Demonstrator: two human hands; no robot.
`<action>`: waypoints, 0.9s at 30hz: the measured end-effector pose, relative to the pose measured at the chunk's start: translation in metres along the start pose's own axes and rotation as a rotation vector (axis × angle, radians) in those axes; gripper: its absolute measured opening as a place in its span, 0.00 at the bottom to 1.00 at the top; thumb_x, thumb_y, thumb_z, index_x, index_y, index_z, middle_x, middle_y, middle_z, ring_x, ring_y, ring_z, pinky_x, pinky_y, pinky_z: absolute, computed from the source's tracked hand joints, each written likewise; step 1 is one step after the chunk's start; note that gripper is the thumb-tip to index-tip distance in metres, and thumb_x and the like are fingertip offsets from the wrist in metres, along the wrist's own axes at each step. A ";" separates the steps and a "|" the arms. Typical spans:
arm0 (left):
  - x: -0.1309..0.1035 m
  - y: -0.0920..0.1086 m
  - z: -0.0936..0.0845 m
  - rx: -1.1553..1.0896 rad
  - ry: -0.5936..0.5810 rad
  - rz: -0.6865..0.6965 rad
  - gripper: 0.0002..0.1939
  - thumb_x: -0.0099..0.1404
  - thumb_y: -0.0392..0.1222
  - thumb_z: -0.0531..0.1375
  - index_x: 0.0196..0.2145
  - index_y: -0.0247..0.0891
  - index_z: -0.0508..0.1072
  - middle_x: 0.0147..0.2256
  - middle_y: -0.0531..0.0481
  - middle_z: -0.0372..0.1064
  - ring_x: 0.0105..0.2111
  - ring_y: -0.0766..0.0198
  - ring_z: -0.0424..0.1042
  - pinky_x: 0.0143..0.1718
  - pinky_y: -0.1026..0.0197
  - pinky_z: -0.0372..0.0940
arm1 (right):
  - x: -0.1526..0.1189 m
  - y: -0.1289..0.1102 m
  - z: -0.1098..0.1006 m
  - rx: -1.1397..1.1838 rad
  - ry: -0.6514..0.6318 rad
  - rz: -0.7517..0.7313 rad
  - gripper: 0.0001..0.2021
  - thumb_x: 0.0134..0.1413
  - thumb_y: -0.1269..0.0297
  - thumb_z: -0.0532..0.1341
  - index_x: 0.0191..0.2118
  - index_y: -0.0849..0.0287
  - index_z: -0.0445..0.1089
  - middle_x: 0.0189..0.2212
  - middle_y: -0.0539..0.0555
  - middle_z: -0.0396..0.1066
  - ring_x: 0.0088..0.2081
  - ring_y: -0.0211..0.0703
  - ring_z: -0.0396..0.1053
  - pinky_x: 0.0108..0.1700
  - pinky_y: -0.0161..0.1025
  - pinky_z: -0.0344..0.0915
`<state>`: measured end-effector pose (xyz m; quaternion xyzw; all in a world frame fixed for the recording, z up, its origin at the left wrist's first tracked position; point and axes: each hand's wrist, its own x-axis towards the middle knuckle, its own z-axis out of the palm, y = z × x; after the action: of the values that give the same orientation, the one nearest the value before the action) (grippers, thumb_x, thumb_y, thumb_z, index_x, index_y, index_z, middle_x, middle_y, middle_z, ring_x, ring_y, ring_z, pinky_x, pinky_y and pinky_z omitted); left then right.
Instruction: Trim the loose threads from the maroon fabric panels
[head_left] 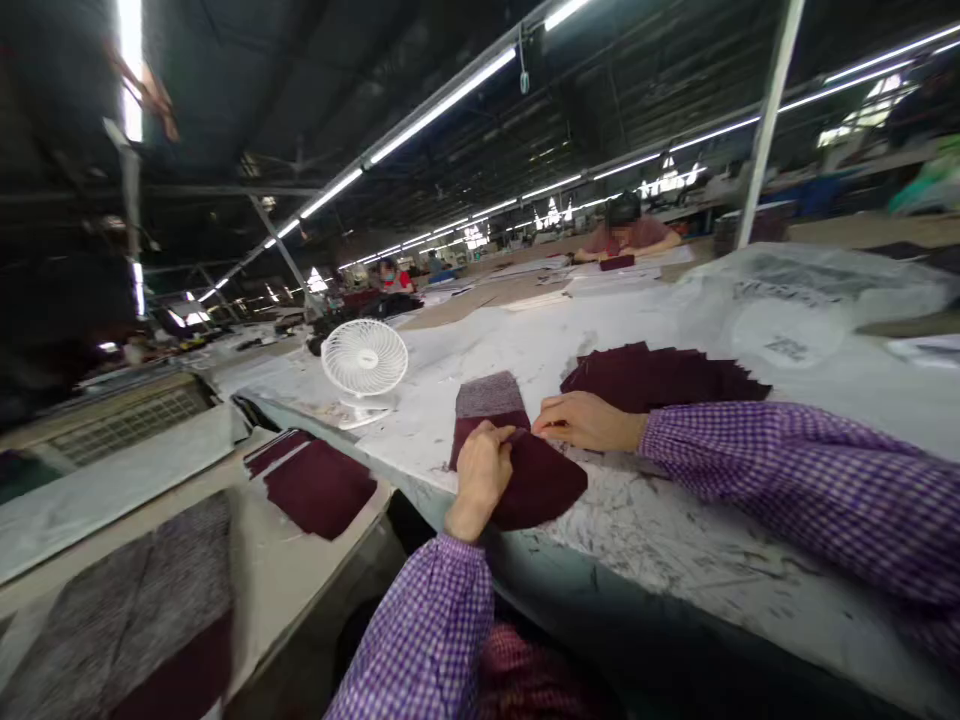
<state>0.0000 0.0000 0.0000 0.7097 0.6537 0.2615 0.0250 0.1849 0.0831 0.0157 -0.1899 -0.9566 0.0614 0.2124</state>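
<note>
A maroon fabric piece (536,490) lies at the front edge of the white table, its lower end rounded. My left hand (482,468) is closed on its upper left edge, thumb and fingers pinched together. From the right, my right hand (589,420) comes to the same upper edge with its fingertips pressed together on the cloth. What lies right under the fingertips is hidden. Just beyond my left hand is a grey speckled piece (491,396) bordered by maroon cloth. Behind my right hand is a fanned stack of maroon fabric pieces (660,375).
A small white fan (364,358) stands at the left on the white table (465,345). On the lower left bench are maroon pieces (319,485) and grey-and-maroon panels (142,600). A clear plastic bag (810,300) lies back right. A co-worker (634,235) leans on the far table.
</note>
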 end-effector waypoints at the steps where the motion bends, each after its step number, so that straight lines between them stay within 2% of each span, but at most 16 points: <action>1: 0.000 0.000 0.001 0.003 0.004 0.007 0.18 0.61 0.30 0.55 0.47 0.38 0.74 0.38 0.47 0.70 0.41 0.60 0.69 0.45 0.61 0.61 | -0.001 0.001 0.002 0.005 -0.004 -0.007 0.12 0.59 0.64 0.55 0.40 0.61 0.75 0.35 0.55 0.72 0.33 0.39 0.68 0.35 0.34 0.58; 4: -0.001 0.001 0.002 0.010 0.018 0.033 0.18 0.62 0.30 0.54 0.46 0.40 0.74 0.37 0.48 0.69 0.39 0.62 0.69 0.44 0.62 0.62 | -0.002 0.004 0.008 0.031 0.003 -0.016 0.12 0.58 0.64 0.56 0.42 0.60 0.75 0.35 0.55 0.72 0.32 0.38 0.67 0.34 0.34 0.58; 12: -0.005 0.000 0.005 0.020 0.037 0.095 0.17 0.64 0.31 0.51 0.44 0.40 0.76 0.33 0.48 0.67 0.37 0.63 0.67 0.41 0.62 0.63 | -0.002 0.006 0.011 0.106 0.049 0.031 0.09 0.53 0.67 0.59 0.36 0.62 0.77 0.32 0.55 0.71 0.31 0.38 0.67 0.35 0.34 0.60; 15: -0.004 -0.001 0.006 0.037 0.035 0.116 0.17 0.65 0.32 0.50 0.44 0.39 0.76 0.33 0.48 0.67 0.37 0.62 0.66 0.41 0.61 0.62 | -0.002 0.007 0.012 0.095 0.077 0.054 0.11 0.54 0.67 0.58 0.40 0.63 0.75 0.33 0.56 0.70 0.31 0.38 0.66 0.35 0.34 0.60; 19: -0.003 -0.001 0.007 0.067 0.029 0.137 0.17 0.65 0.32 0.50 0.44 0.39 0.76 0.34 0.47 0.66 0.37 0.62 0.66 0.41 0.61 0.62 | -0.003 0.007 0.014 0.032 0.077 0.006 0.15 0.58 0.69 0.54 0.48 0.62 0.72 0.36 0.57 0.68 0.34 0.39 0.66 0.36 0.35 0.60; 23: -0.003 -0.001 0.007 0.069 0.018 0.141 0.18 0.65 0.32 0.49 0.45 0.39 0.75 0.34 0.47 0.66 0.37 0.62 0.66 0.42 0.61 0.63 | -0.004 0.008 0.017 -0.020 0.053 0.005 0.15 0.59 0.69 0.51 0.47 0.60 0.72 0.36 0.57 0.68 0.34 0.39 0.66 0.36 0.35 0.61; 27: -0.001 -0.003 0.007 0.060 -0.003 0.131 0.18 0.64 0.31 0.49 0.47 0.38 0.74 0.35 0.48 0.66 0.37 0.62 0.66 0.42 0.62 0.62 | -0.004 0.009 0.019 -0.026 0.082 0.013 0.15 0.59 0.69 0.51 0.45 0.61 0.73 0.36 0.57 0.67 0.35 0.40 0.66 0.38 0.36 0.61</action>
<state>0.0001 0.0017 -0.0070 0.7516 0.6135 0.2420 -0.0123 0.1827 0.0889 -0.0043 -0.2012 -0.9466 0.0424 0.2483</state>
